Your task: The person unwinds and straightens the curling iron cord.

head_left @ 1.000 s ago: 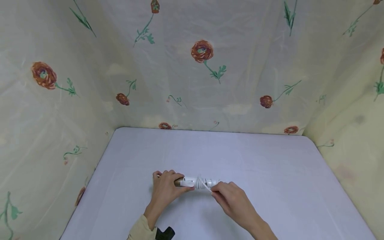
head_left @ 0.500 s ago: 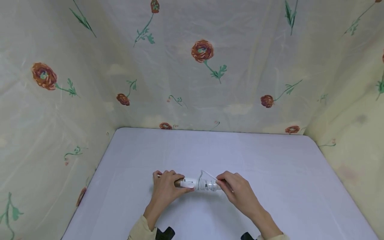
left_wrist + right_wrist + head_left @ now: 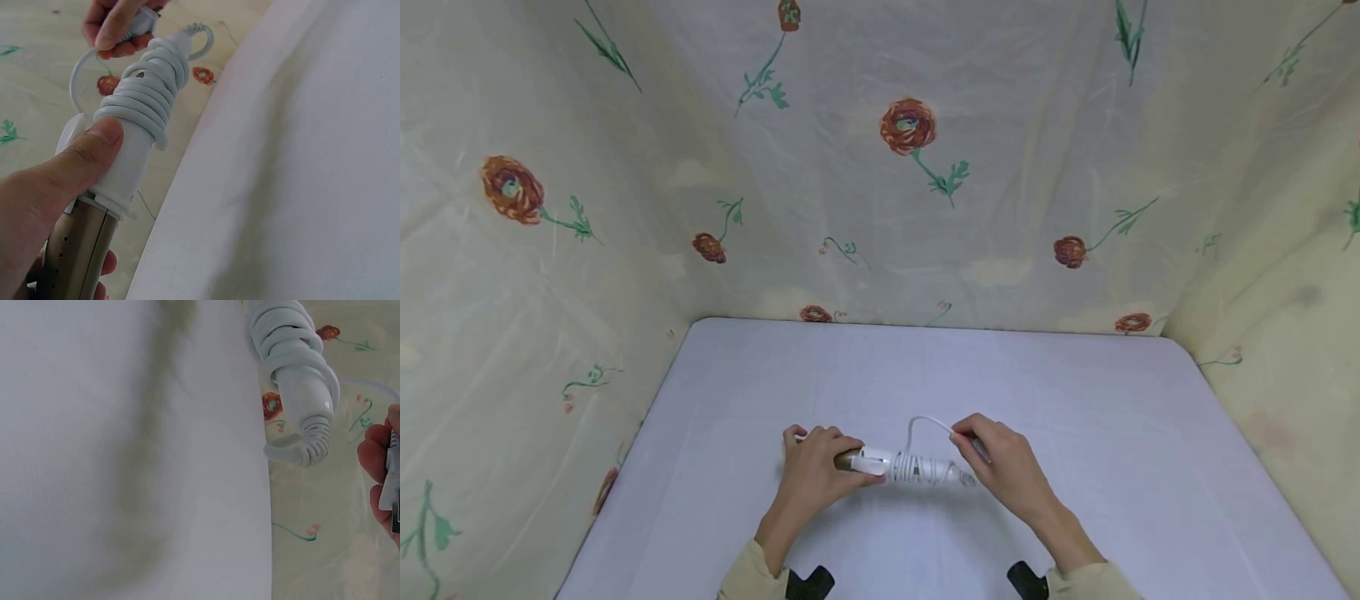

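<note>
A white-handled device [image 3: 128, 156] with a brownish metal barrel [image 3: 78, 250] is gripped by my left hand [image 3: 816, 471], thumb on the white part near the barrel. White cord [image 3: 140, 100] wraps in several loops around its handle. From the loops a free length [image 3: 928, 418] arcs up to my right hand [image 3: 1007, 467], which pinches it beside the plug [image 3: 142, 24]. The plug's metal prongs [image 3: 396, 519] show at the edge of the right wrist view. At the handle's end the cord bends through a ribbed sleeve [image 3: 315, 434].
A white table [image 3: 1037, 392] lies beneath both hands, its far edge against a flower-patterned curtain [image 3: 985, 208] that also hangs at both sides. Black straps [image 3: 808, 583] show near the cuffs at the bottom.
My right hand has moved from the front of the handle up and to the right, and the free cord now arcs above the handle. My left hand has kept its grip in nearly the same place.
</note>
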The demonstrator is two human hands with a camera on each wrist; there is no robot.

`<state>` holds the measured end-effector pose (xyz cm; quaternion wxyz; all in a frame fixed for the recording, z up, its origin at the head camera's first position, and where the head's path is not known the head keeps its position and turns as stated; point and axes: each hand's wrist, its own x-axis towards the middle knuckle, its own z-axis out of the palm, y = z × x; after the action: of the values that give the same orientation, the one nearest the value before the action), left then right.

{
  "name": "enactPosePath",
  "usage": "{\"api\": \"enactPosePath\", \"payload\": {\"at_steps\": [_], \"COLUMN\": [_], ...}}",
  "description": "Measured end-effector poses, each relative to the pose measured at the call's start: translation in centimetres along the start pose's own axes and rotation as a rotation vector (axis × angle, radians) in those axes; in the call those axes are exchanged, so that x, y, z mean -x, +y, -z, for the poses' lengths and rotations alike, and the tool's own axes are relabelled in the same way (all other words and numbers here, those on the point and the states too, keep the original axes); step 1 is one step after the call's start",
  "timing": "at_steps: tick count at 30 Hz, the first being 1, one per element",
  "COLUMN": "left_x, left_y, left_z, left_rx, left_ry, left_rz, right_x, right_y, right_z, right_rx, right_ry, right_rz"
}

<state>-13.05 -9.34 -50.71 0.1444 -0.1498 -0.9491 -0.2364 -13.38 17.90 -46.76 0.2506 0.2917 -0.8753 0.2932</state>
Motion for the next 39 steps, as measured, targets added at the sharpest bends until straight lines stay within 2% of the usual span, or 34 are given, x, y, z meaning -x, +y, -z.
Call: {"api": "enactPosePath", "payload": {"at_steps": [5,17,26,34,39], "left_x": [0.1,0.2,0.1,0.1,0.0], "left_y": [-0.1,0.1,0.1,0.1,0.2], "left_z": [0.1,0.6,0.6,0.6,0.7], "left_rx": [0.023,0.06,0.069,0.082,0.089], "left_ry": [-0.03,-0.067,-0.063,-0.04,-0.024], "left_rz": [-0.001,-0.014,-0.012,0.01,0.019], "right_x": [0.1,1.2,2.5,3.4,4.0], "right_y": [0.7,2.9,4.2,4.0,3.8], "right_z": [-0.4,-1.7,-3.0,-3.8,-4.3], "right_rx": [0.004,-0.032,-0.017,-0.018,-0.01], "right_ry": [-0.038,-0.114,-0.261,-0.372,-0.375], "right_rz": [-0.027,-0.198,-0.342,-0.389,-0.371]}}
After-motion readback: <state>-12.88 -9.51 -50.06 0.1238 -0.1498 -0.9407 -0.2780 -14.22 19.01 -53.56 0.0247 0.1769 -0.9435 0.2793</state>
